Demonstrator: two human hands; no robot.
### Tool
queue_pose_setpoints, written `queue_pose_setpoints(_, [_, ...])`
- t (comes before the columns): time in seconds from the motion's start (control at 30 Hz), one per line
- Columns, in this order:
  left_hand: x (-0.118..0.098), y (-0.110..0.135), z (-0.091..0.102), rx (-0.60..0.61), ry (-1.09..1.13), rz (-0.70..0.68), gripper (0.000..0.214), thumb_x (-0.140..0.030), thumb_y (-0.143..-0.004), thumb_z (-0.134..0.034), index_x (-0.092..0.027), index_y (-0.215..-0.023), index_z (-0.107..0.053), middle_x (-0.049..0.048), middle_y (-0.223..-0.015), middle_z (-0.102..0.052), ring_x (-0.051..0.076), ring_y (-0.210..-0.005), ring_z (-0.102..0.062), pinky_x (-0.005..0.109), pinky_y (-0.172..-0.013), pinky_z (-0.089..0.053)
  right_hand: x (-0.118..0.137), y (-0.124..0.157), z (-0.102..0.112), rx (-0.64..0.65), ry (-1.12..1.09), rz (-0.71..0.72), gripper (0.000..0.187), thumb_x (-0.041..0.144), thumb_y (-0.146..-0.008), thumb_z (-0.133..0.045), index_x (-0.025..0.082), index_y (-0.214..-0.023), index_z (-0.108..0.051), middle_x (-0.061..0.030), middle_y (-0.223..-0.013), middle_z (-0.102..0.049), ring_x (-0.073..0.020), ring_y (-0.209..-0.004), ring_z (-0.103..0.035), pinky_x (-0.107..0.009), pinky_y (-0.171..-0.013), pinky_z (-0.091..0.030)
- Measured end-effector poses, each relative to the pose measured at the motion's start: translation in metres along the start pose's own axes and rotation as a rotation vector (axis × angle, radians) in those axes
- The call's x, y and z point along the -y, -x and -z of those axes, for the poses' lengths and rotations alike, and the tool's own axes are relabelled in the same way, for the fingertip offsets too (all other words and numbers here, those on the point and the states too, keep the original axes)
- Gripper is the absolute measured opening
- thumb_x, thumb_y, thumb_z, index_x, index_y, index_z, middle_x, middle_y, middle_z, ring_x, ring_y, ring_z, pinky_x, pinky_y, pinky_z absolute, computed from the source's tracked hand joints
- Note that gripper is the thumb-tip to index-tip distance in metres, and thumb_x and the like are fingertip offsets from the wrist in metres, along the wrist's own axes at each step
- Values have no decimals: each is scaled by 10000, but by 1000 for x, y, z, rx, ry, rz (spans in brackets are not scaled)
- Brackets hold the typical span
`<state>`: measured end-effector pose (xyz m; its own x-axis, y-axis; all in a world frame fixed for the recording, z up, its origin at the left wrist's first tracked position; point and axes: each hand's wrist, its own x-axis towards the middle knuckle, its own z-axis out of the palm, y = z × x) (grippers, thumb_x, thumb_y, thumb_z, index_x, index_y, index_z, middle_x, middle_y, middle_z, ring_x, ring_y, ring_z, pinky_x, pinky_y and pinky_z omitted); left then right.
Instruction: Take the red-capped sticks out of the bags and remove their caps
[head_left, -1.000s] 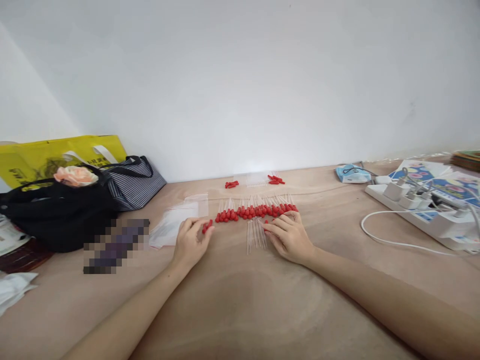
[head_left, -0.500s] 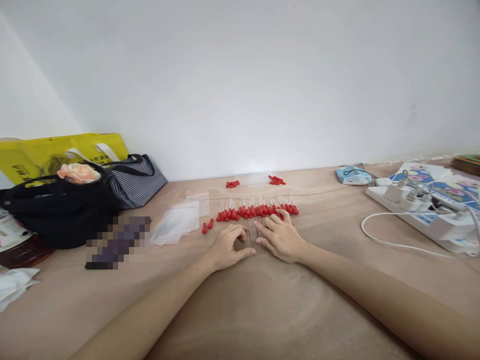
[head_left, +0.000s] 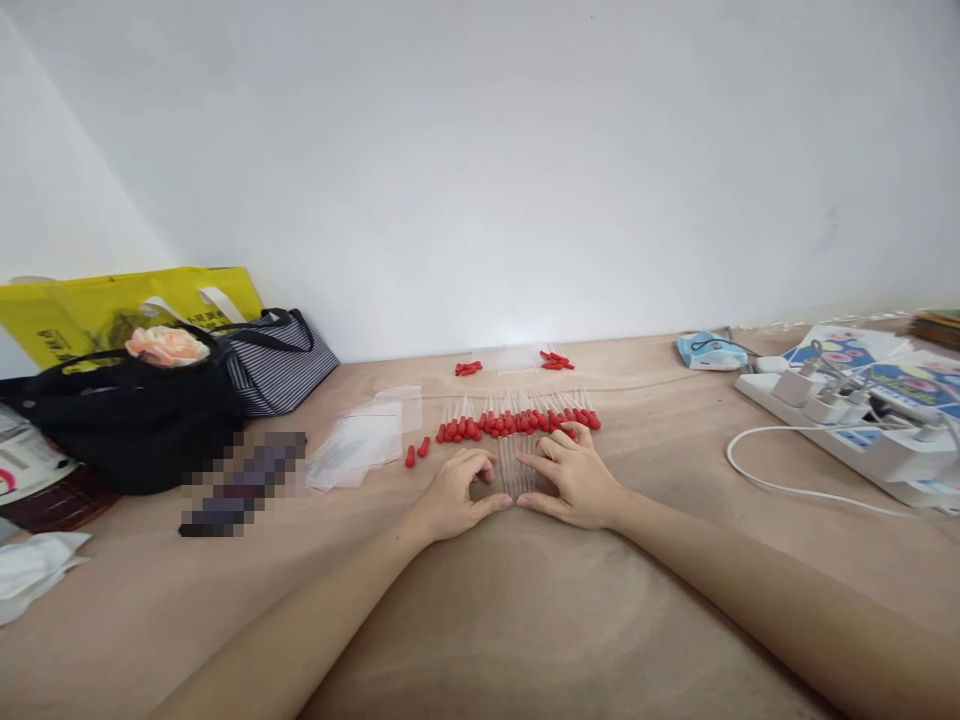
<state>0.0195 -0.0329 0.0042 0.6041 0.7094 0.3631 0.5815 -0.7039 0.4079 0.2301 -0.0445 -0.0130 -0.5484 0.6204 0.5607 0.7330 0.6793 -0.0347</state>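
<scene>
On my feed the bare clear tubes (head_left: 512,468) lie bundled near centre, btwn my hands, running near to far, w/o red ends. My left hand (head_left: 456,497) is half open, thumb & fingers curved well apart, thumb tip by the tubes' near ends; no firm grip that I can see. My right hand (head_left: 576,482) is loosely curled, fingertips at the tubes' right side; a bit of red shows by it, can't tell if held. Just beyond, the row of red-bulbed tubes (head_left: 501,424) looks done, bulbs facing me. Prob. left to do: the bare ones. Two loose red bulbs (head_left: 424,447) sit left of the row, beside the plastic bags (head_left: 364,445). Far-left red bulbs (head_left: 469,369) & far-right red bulbs (head_left: 556,361) flank a far clear pile (head_left: 516,357), too faint to make out, so I'd say partway, qty unclear
</scene>
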Motion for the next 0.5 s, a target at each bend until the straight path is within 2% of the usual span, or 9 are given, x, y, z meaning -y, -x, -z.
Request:
queue_pose_setpoints(0.17, [10,-5,4,-219,-179,27,173,-347,-777,-511,-174,-761,-502,40,-837,-561,183,-820,-514,323,-729,-418,-3,7,3,-49,-35,-19,419,525,-761,-481,214,-1017,-598,-31,-757,-540,-159,-757,-437,-402,-834,-226])
queue_pose_setpoints(0.23, [19,-12,8,-255,-309,40,141,-311,-775,-513,-176,-809,-537,48,-848,-559,203,-845,-499,347,-758,-404,-4,8,3,-66,-37,-40,387,508,-764,-485,215,-981,-615,-30,-743,-542,-157,-747,-440,-391,-823,-235])
queue_pose_setpoints(0.37, [40,-29,12,-213,-548,-20,190,-251,-757,-536,-182,-927,-587,83,-943,-574,245,-888,-482,380,-760,-387,-4,8,2,-84,-37,-54,332,482,-766,-497,227,-930,-633,-19,-721,-539,-151,-735,-443,-387,-821,-235])
queue_pose_setpoints(0.5, [52,-37,12,-116,-662,-126,205,-159,-799,-464,-202,-936,-610,72,-871,-618,233,-851,-515,393,-759,-382,-4,8,2,-108,-44,-54,316,471,-773,-494,228,-910,-641,-15,-700,-533,-144,-720,-441,-384,-823,-235])
